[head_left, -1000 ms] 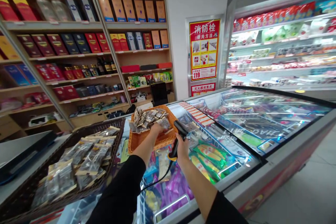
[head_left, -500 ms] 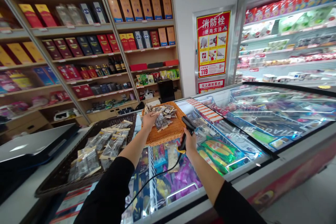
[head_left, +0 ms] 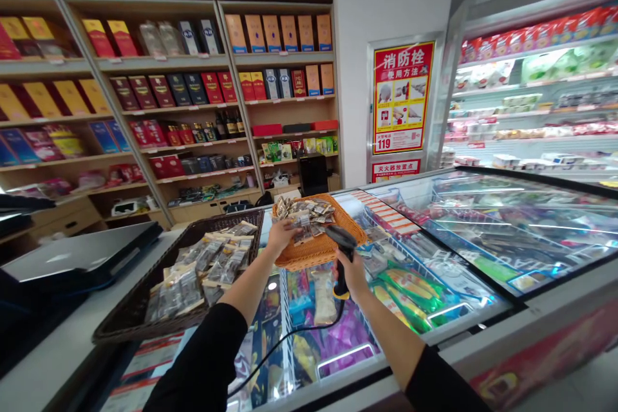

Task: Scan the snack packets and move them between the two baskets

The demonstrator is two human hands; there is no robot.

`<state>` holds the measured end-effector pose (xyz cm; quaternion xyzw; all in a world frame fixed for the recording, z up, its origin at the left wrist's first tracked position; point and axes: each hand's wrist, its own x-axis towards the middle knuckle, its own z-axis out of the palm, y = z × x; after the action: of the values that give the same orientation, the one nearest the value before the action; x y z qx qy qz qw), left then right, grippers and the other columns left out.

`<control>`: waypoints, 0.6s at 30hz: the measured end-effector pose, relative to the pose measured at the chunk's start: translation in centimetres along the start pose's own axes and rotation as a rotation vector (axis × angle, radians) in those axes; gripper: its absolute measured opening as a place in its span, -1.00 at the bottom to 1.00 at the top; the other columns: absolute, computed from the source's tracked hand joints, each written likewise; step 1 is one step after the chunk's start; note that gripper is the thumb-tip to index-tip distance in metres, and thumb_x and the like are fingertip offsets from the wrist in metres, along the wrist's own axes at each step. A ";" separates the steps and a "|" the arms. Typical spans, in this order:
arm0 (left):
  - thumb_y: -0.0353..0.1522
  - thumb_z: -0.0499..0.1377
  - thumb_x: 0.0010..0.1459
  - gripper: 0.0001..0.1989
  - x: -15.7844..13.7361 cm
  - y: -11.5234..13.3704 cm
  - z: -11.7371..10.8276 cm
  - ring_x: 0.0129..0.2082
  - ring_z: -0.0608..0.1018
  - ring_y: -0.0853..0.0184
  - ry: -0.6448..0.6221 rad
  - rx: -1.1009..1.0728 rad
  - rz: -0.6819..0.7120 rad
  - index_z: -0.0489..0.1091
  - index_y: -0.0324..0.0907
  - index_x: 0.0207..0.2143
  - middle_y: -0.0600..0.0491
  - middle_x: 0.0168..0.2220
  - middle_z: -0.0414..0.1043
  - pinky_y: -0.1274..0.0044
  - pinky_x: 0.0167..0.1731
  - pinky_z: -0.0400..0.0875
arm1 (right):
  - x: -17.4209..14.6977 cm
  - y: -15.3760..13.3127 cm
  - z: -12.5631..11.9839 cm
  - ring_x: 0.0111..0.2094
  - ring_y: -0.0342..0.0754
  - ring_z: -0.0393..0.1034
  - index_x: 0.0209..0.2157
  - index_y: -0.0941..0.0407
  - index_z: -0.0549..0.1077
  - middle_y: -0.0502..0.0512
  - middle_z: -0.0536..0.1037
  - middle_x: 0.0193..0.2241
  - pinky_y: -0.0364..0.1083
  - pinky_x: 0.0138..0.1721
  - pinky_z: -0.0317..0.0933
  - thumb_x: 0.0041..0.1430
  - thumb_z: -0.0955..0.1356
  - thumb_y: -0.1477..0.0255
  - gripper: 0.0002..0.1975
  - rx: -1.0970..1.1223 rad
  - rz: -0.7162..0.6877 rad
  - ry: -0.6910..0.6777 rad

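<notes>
An orange wicker basket (head_left: 347, 217) holds small clear-and-brown packets (head_left: 318, 209) heaped toward its back and left. My left hand (head_left: 281, 236) reaches over the basket's left side, its fingers closed at the edge of one small packet (head_left: 303, 219). In my right hand (head_left: 355, 273) is a black barcode scanner (head_left: 342, 241), gripped by its handle, with its head over the basket's front right. The scanner's black cable (head_left: 309, 328) trails down to the lower left. To the left, a dark brown wicker basket (head_left: 120, 320) contains more such packets (head_left: 203, 264).
The orange basket rests on a glass-topped chest freezer (head_left: 463, 283) with bagged goods inside. A grey-topped device (head_left: 82, 251) stands on the left counter. Shelves of boxes (head_left: 178, 90) line the back wall; a lit refrigerated display (head_left: 535, 96) stands at right.
The view has shifted, so the scene sits lower and further right. My left hand has moved toward the front of the packet heap. The scanner's head has tilted more over the basket.
</notes>
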<state>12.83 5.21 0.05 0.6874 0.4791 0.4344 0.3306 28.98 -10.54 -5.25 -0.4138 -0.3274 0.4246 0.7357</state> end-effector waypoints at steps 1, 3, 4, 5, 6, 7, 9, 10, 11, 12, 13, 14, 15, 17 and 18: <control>-0.21 0.35 -0.21 -0.67 0.0 0.1 -0.8 -0.43 0.52 0.27 0.014 -0.002 0.023 0.42 -0.21 -0.41 0.08 -0.53 0.45 0.53 -0.43 0.37 | -0.6 0.1 0.4 -0.80 -0.20 0.15 -0.48 0.10 0.30 -0.15 0.32 -0.74 -0.20 -0.78 0.04 -0.08 0.41 0.14 -0.66 -0.021 0.001 -0.079; -0.13 0.29 -0.14 -0.64 -0.4 -0.1 -2.6 -0.48 0.50 0.31 0.042 -0.011 0.054 0.43 -0.19 -0.37 0.10 -0.55 0.43 0.56 -0.48 0.34 | -1.8 0.3 1.3 -0.79 -0.21 0.15 -0.44 0.12 0.34 -0.14 0.32 -0.73 -0.20 -0.76 0.04 -0.04 0.40 0.15 -0.67 -0.067 -0.010 -0.208; -0.11 0.27 -0.12 -0.63 -0.8 -0.3 -3.6 -0.52 0.47 0.34 0.052 -0.010 0.050 0.42 -0.19 -0.35 0.12 -0.57 0.40 0.57 -0.51 0.32 | -2.5 0.4 1.8 -0.79 -0.21 0.15 -0.43 0.13 0.35 -0.14 0.32 -0.73 -0.20 -0.76 0.05 -0.01 0.39 0.15 -0.68 -0.097 -0.022 -0.251; -0.11 0.27 -0.10 -0.63 -1.2 -0.6 -4.6 -0.57 0.44 0.36 0.060 -0.007 0.039 0.41 -0.19 -0.34 0.15 -0.61 0.36 0.58 -0.54 0.30 | -3.2 0.5 2.3 -0.78 -0.21 0.15 -0.44 0.13 0.35 -0.14 0.31 -0.74 -0.20 -0.75 0.05 0.01 0.37 0.16 -0.69 -0.133 -0.039 -0.285; -0.11 0.26 -0.09 -0.64 -1.7 -1.0 -5.3 -0.61 0.40 0.39 0.068 -0.014 0.029 0.39 -0.19 -0.34 0.17 -0.64 0.31 0.60 -0.58 0.28 | -3.7 0.5 2.7 -0.78 -0.20 0.14 -0.45 0.13 0.36 -0.14 0.30 -0.76 -0.20 -0.74 0.06 0.03 0.36 0.17 -0.70 -0.172 -0.059 -0.311; -0.11 0.24 -0.07 -0.65 -2.1 -1.3 -5.9 -0.65 0.35 0.42 0.080 -0.041 0.020 0.37 -0.19 -0.35 0.20 -0.66 0.25 0.61 -0.61 0.25 | -4.2 0.6 3.1 -0.78 -0.20 0.14 -0.46 0.13 0.36 -0.13 0.29 -0.77 -0.20 -0.73 0.06 0.05 0.36 0.18 -0.71 -0.213 -0.075 -0.335; -0.12 0.22 -0.03 -0.67 -2.9 -1.8 -6.5 -0.69 0.28 0.47 0.112 -0.142 0.007 0.33 -0.18 -0.36 0.24 -0.69 0.17 0.63 -0.64 0.22 | -5.0 0.7 3.7 -0.79 -0.19 0.14 -0.49 0.13 0.35 -0.12 0.28 -0.80 -0.19 -0.72 0.06 0.05 0.36 0.18 -0.71 -0.286 -0.089 -0.378; -0.13 0.22 -0.02 -0.68 -3.1 -2.0 -6.5 -0.70 0.25 0.49 0.127 -0.194 0.000 0.31 -0.18 -0.36 0.25 -0.69 0.15 0.64 -0.65 0.21 | -5.2 0.8 3.9 -0.79 -0.18 0.15 -0.51 0.12 0.34 -0.12 0.28 -0.81 -0.19 -0.71 0.05 0.05 0.36 0.19 -0.71 -0.315 -0.091 -0.390; -0.13 0.22 -0.02 -0.68 -3.3 -2.0 -6.4 -0.71 0.24 0.51 0.137 -0.231 -0.007 0.29 -0.18 -0.37 0.26 -0.69 0.13 0.65 -0.66 0.19 | -5.3 0.9 4.0 -0.79 -0.18 0.15 -0.51 0.12 0.34 -0.11 0.28 -0.81 -0.18 -0.71 0.05 0.05 0.35 0.18 -0.71 -0.339 -0.093 -0.391; -0.14 0.23 -0.03 -0.68 -3.4 -2.0 -6.2 -0.71 0.22 0.52 0.134 -0.247 -0.006 0.28 -0.18 -0.39 0.27 -0.69 0.11 0.66 -0.67 0.18 | -5.4 0.9 4.0 -0.79 -0.17 0.16 -0.52 0.11 0.34 -0.11 0.28 -0.82 -0.18 -0.71 0.05 0.06 0.35 0.18 -0.71 -0.360 -0.095 -0.382; -0.15 0.24 -0.04 -0.68 -3.4 -2.0 -5.9 -0.71 0.21 0.52 0.124 -0.244 0.004 0.27 -0.18 -0.40 0.28 -0.69 0.09 0.67 -0.68 0.15 | -5.5 1.0 4.0 -0.79 -0.16 0.17 -0.51 0.11 0.34 -0.11 0.29 -0.82 -0.18 -0.70 0.07 0.06 0.35 0.17 -0.70 -0.378 -0.096 -0.369; -0.16 0.25 -0.05 -0.69 -3.4 -1.9 -5.8 -0.72 0.20 0.53 0.114 -0.235 0.022 0.27 -0.18 -0.41 0.28 -0.70 0.08 0.68 -0.69 0.13 | -5.5 1.1 3.9 -0.78 -0.16 0.18 -0.50 0.11 0.34 -0.10 0.29 -0.81 -0.17 -0.69 0.08 0.06 0.34 0.16 -0.70 -0.390 -0.096 -0.355; -0.17 0.25 -0.05 -0.69 -3.4 -1.8 -5.6 -0.72 0.19 0.53 0.109 -0.228 0.039 0.27 -0.18 -0.42 0.29 -0.71 0.06 0.69 -0.70 0.10 | -5.4 1.1 3.8 -0.78 -0.15 0.19 -0.50 0.11 0.34 -0.10 0.30 -0.80 -0.17 -0.69 0.10 0.06 0.34 0.15 -0.69 -0.401 -0.094 -0.344; -0.19 0.25 -0.04 -0.71 -3.5 -1.5 -5.6 -0.73 0.17 0.54 0.102 -0.221 0.058 0.28 -0.19 -0.42 0.29 -0.72 0.04 0.69 -0.70 0.09 | -5.3 1.2 3.6 -0.77 -0.14 0.20 -0.50 0.11 0.33 -0.09 0.31 -0.79 -0.16 -0.68 0.12 0.05 0.34 0.12 -0.68 -0.422 -0.085 -0.333; -0.19 0.25 -0.04 -0.72 -3.5 -1.3 -5.6 -0.73 0.17 0.54 0.096 -0.222 0.056 0.29 -0.20 -0.42 0.29 -0.72 0.04 0.68 -0.70 0.10 | -5.3 1.3 3.6 -0.77 -0.14 0.20 -0.50 0.11 0.33 -0.09 0.31 -0.79 -0.15 -0.68 0.12 0.04 0.34 0.11 -0.67 -0.431 -0.082 -0.327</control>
<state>6.67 2.54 0.15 0.6381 0.4240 0.5262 0.3691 23.31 -13.72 -5.49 -0.4732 -0.5411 0.3762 0.5846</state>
